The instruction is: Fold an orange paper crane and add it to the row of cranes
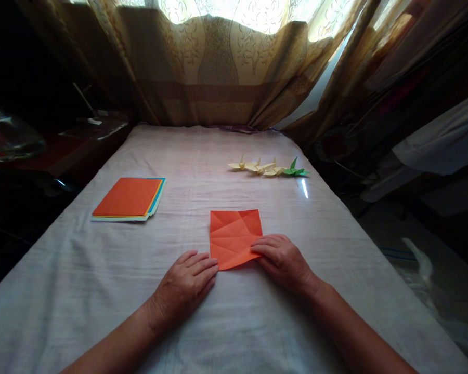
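Observation:
An orange square of paper (234, 236), creased with several fold lines, lies flat on the white cloth of the table (203, 322) in front of me. My right hand (283, 259) rests palm down, its fingertips touching the sheet's near right corner. Just left of the sheet's near left corner lies my left hand (187, 285), flat on the cloth with its fingers together and nothing in it.
A stack of coloured paper (129, 199) with an orange sheet on top lies at the left. Folded paper figures, cream (257, 167) and green (295, 170), sit in a row at the far right. Curtains (218, 67) hang behind; a dark side table (62, 150) stands at the left.

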A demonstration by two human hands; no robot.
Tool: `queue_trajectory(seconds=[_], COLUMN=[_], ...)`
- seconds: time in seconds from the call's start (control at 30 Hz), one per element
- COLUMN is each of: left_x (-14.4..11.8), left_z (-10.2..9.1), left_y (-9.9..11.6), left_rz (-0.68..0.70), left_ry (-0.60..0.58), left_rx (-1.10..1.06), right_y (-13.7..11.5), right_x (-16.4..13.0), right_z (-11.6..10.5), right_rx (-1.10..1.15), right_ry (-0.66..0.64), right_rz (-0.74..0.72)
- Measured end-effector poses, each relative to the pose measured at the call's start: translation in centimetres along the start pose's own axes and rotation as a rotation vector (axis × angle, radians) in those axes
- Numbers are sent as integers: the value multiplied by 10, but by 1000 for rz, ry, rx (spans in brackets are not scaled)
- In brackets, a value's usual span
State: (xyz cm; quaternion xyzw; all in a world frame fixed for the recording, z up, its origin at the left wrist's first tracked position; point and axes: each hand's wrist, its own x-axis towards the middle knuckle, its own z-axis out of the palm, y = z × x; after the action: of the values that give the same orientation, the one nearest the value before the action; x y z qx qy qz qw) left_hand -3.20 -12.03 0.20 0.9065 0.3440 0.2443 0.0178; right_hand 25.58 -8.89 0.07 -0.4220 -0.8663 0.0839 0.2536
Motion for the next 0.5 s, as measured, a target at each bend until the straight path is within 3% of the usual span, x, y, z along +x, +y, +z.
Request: queue_trajectory(seconds=[0.17,0.23,0.33,0.5], left_x=[-3,-3,-2,-1], left_z=[-4,-5,-5,-4], left_y=[0,2,4,7], left_rz=[-34,-60,-41,4], left_ry=[11,19,12,-14], left_rx=[-5,11,55,103], right_y=[6,4,-1,0], right_x=[16,23,28,26], right_z=[-12,-10,-2,13], right_rx=[343,381,247,42], right_ry=[-98,-98,-44,24], right_rz=[299,415,501,460])
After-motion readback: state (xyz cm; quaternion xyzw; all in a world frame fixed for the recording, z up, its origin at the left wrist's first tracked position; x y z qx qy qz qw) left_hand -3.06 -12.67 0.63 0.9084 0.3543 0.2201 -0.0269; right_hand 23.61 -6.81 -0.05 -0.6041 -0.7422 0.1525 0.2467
